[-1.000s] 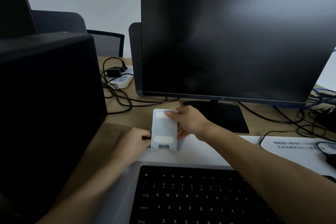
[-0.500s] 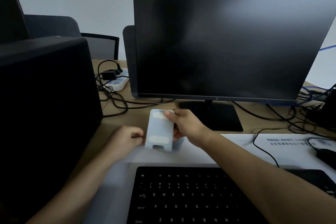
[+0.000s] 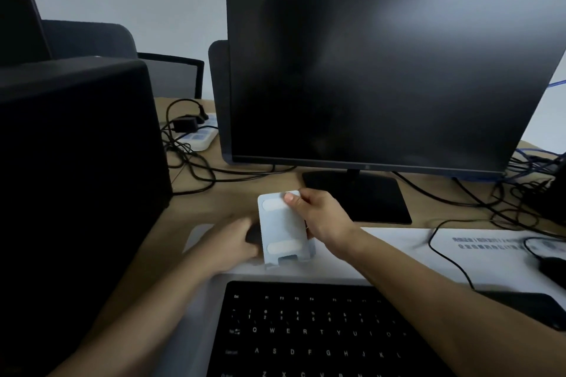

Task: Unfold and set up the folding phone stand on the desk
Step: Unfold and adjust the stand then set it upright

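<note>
The pale grey folding phone stand [image 3: 282, 229] rests upright on the white desk mat, its back plate tilted and two white pads facing me. My right hand [image 3: 321, 217] grips the plate's upper right edge, thumb on the top pad. Curled against the stand's lower left side is my left hand [image 3: 228, 243]; it looks blurred, and its fingertips touch or hold the stand's edge. The stand's base and rear leg are hidden behind the plate and both hands.
A black keyboard [image 3: 312, 330] lies just in front of the stand. The dark monitor [image 3: 382, 70] and its base [image 3: 358, 196] stand right behind. A black box [image 3: 76, 162] fills the left. Cables [image 3: 196, 162], a power strip [image 3: 200, 135] and a mouse [image 3: 551, 269] lie around.
The stand has settled lower onto the mat with its plate tilted slightly left. My left hand has closed in against its lower left side. My right hand keeps its grip at the top.
</note>
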The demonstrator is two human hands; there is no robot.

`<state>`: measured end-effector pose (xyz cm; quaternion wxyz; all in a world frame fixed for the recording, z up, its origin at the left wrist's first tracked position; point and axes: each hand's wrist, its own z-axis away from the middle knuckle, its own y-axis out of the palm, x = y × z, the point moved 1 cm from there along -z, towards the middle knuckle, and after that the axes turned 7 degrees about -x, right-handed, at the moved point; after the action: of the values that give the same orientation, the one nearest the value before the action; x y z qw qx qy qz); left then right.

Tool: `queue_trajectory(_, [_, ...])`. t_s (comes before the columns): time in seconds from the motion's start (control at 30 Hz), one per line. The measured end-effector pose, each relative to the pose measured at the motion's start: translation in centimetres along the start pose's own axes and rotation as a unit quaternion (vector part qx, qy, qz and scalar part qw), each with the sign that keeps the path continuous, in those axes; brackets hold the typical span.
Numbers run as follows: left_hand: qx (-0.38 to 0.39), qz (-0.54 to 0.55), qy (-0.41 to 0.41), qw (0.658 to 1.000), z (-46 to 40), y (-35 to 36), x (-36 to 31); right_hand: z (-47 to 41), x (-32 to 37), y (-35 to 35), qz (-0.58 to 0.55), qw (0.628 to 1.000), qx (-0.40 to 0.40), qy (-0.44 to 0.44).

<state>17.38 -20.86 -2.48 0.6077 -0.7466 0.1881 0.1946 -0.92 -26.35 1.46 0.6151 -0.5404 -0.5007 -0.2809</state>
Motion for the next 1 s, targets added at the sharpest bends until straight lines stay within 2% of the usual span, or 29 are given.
queue_trajectory(0.17, [-0.003, -0.014, 0.020, 1.000, 0.0, 0.1, 0.1, 0.8, 0.0, 0.9, 0.009, 0.997, -0.073, 0.010])
queue_trajectory(0.33, [-0.008, 0.022, 0.025, 0.999, 0.1, 0.1, 0.2, 1.1, -0.4, 0.8, 0.046, 0.997, -0.066, -0.013])
queue_trajectory(0.4, [-0.007, 0.016, 0.024, 1.000, 0.0, 0.1, 0.4, 1.2, -0.8, 0.8, 0.053, 0.996, -0.072, -0.024])
queue_trajectory(0.53, [0.044, -0.006, 0.030, 0.999, -0.3, -0.2, 0.9, 1.2, -1.3, 0.2, 0.084, 0.995, -0.044, -0.043])
queue_trajectory(0.77, [0.041, 0.001, 0.026, 0.999, 0.0, 0.0, 1.0, 0.7, -1.4, -0.2, 0.103, 0.994, -0.009, -0.047])
queue_trajectory(0.83, [0.013, 0.064, 0.012, 0.998, 0.3, 0.0, 1.1, 0.8, -1.3, -0.2, 0.078, 0.996, 0.006, -0.035])
queue_trajectory(0.93, [-0.088, 0.222, -0.023, 0.971, 1.2, -1.2, 0.8, 0.7, -0.9, -0.9, 0.026, 0.999, 0.032, -0.014])
queue_trajectory(1.0, [-0.091, 0.247, -0.013, 0.965, 1.7, -2.2, 0.7, 0.6, -0.4, -1.7, 0.007, 0.998, 0.063, -0.009])
